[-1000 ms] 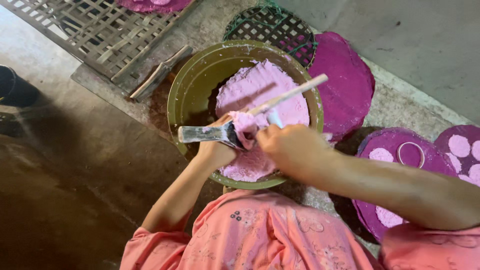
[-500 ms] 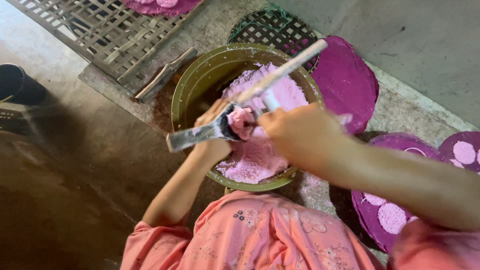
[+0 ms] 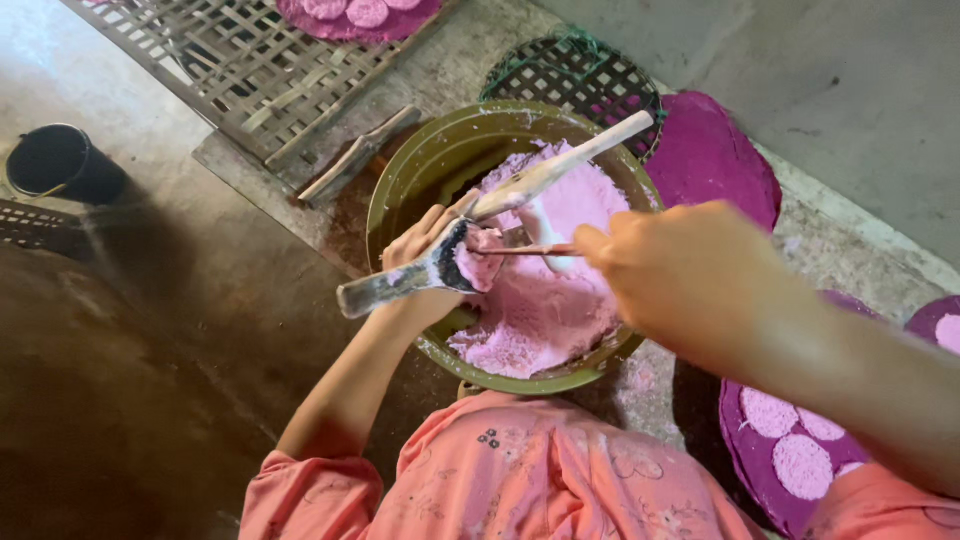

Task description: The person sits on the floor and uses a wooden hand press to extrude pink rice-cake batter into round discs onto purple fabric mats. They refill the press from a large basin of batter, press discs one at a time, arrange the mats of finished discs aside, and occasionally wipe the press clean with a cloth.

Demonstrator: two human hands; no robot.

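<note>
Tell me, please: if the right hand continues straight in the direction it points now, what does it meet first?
Probably the pink powder packed in the scoop held by the left hand; the right hand points its thin stick there.

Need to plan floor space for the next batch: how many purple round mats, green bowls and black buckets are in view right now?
purple round mats: 4 (the others at and)
green bowl: 1
black bucket: 1
Total: 6
</note>
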